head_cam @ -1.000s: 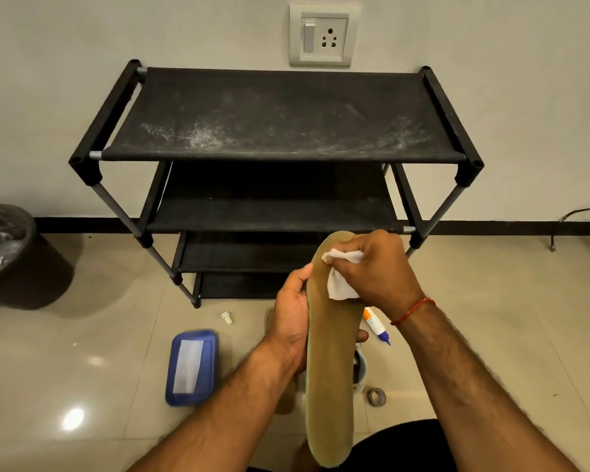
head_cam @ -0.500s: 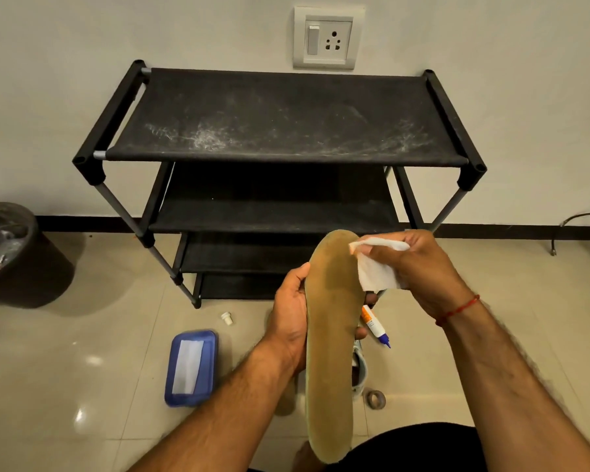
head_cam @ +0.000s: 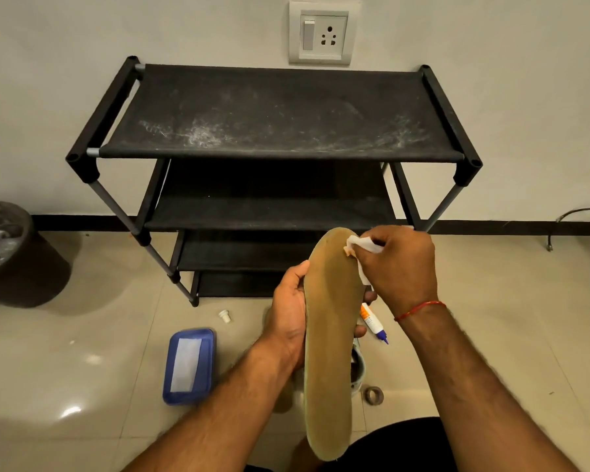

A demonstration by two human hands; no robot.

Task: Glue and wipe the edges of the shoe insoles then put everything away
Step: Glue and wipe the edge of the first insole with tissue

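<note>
Head cam: left hand (head_cam: 286,301) wrapped round the tan insole (head_cam: 327,352), holding it up so the rim's reachable, right hand (head_cam: 402,267) pinching a white tissue (head_cam: 365,243) against its far-end edge; glue tube (head_cam: 372,321) lies on the floor (head_cam: 82,335)

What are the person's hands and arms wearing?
No gloves on the left hand or right hand, and no rings or watch show. Both forearms are bare and hairy, with no sleeves in view. A thin red thread circles the right wrist.
</note>
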